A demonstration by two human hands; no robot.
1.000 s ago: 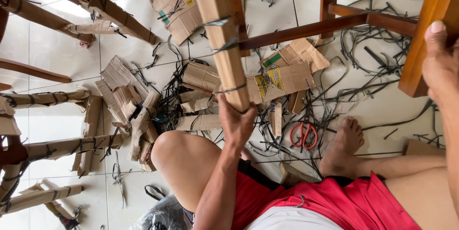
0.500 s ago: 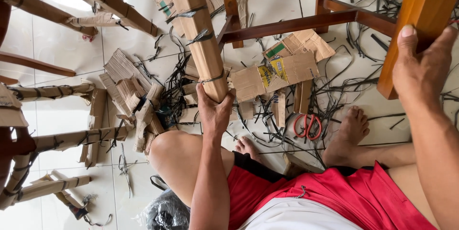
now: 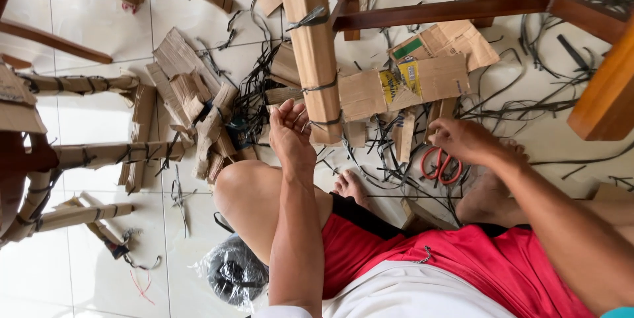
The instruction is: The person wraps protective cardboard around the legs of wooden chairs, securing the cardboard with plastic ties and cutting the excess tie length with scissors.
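Left hand (image 3: 290, 134) fingers loosely curled beside the cardboard-wrapped leg (image 3: 316, 60) — right hand (image 3: 461, 141) fingers spread over red scissors (image 3: 441, 165).

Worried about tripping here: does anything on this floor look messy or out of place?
Yes. Cut black straps and torn cardboard pieces lie scattered over the tile floor. Red-handled scissors lie among them beside the right hand, near a bare foot.

Right hand (image 3: 462, 141): off the bare wooden leg (image 3: 604, 93) it gripped a moment ago, now down at the floor, fingers over the red-handled scissors (image 3: 441, 166). Left hand (image 3: 290, 134): grip on the cardboard-wrapped leg (image 3: 314, 47) released, fingers loosely curled beside its lower end.
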